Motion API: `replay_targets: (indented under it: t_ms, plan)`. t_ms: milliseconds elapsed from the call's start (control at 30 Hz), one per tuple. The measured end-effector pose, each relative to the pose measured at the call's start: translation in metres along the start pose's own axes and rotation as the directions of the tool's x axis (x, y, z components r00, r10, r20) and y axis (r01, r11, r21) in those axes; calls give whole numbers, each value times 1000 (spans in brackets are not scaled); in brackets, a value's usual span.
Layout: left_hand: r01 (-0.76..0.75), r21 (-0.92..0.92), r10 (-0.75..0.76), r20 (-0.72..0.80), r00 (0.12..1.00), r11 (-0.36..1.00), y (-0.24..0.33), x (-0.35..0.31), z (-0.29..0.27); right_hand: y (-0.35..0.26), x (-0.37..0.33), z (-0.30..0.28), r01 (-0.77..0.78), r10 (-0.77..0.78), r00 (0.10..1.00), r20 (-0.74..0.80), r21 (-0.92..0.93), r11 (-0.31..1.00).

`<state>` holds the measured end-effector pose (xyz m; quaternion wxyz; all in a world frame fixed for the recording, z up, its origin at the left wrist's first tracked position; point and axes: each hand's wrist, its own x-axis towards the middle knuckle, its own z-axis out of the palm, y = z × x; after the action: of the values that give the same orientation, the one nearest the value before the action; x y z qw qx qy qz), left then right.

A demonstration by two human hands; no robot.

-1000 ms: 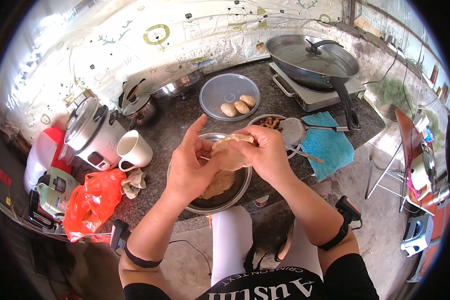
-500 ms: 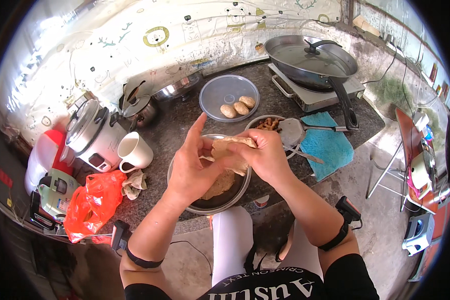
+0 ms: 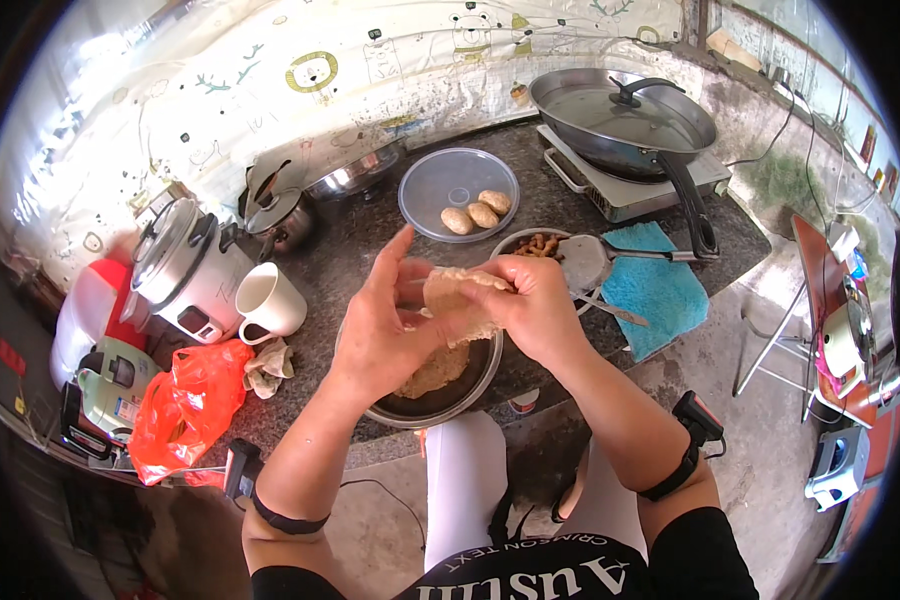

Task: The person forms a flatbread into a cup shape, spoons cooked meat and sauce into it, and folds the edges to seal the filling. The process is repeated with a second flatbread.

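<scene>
A flattened, ragged-edged piece of dough is held up between my hands. My left hand has its thumb against the near side and the index finger stretched away; its other fingers are partly hidden behind. On the right edge, my right hand pinches the dough between thumb and bent fingers. Below them stands a round metal bowl with a larger lump of dough in it. Beyond my hands, three shaped dough pieces lie on a translucent round lid.
Right of my hands, a bowl of brown chunks stands beside a metal turner and blue cloth. A lidded wok sits on a cooker. At left are a white mug, rice cooker and red bag.
The dough between my hands has turned slightly and shows a broader, flatter face. Both hands stay over the bowl, with small finger movements.
</scene>
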<state>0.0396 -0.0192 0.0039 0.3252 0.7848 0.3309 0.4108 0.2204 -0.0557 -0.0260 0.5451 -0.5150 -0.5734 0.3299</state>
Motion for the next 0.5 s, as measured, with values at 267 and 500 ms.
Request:
replay_targets:
  t_ms: [267,500]
  plan:
    - [-5,266,-8,50,999,964,8,1,-8,2,-4,9,160,-159,987,26,-17,987]
    - [24,-5,-24,14,1000,1000,-1,-4,2,0,-1,3,30,-29,1000,6,-85,996]
